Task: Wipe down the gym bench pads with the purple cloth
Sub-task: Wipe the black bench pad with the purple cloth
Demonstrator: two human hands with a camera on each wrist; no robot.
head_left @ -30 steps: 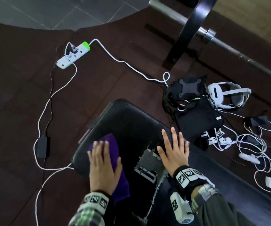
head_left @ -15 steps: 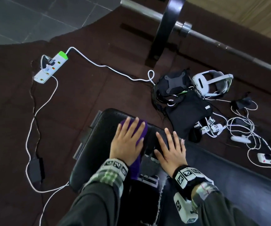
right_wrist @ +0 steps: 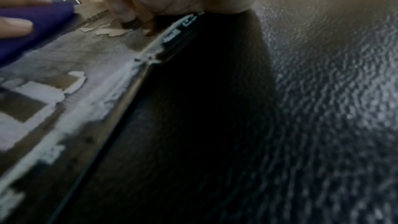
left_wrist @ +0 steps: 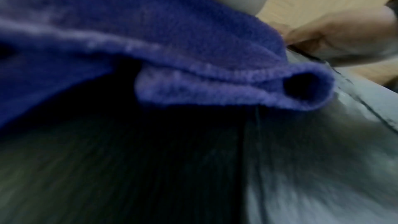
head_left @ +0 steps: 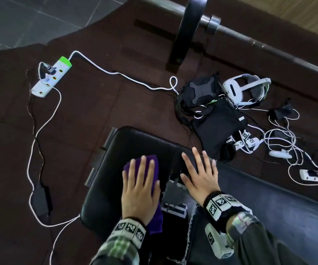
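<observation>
The left hand's (head_left: 139,196) fingers (head_left: 142,169) lie straight, pressing the purple cloth (head_left: 135,167) flat onto the smaller black bench pad (head_left: 135,142). Just beside it, the right hand (head_left: 200,178) rests with fingers spread and released on the longer pad (head_left: 269,207); a power strip (head_left: 52,77) lies on the floor.
</observation>
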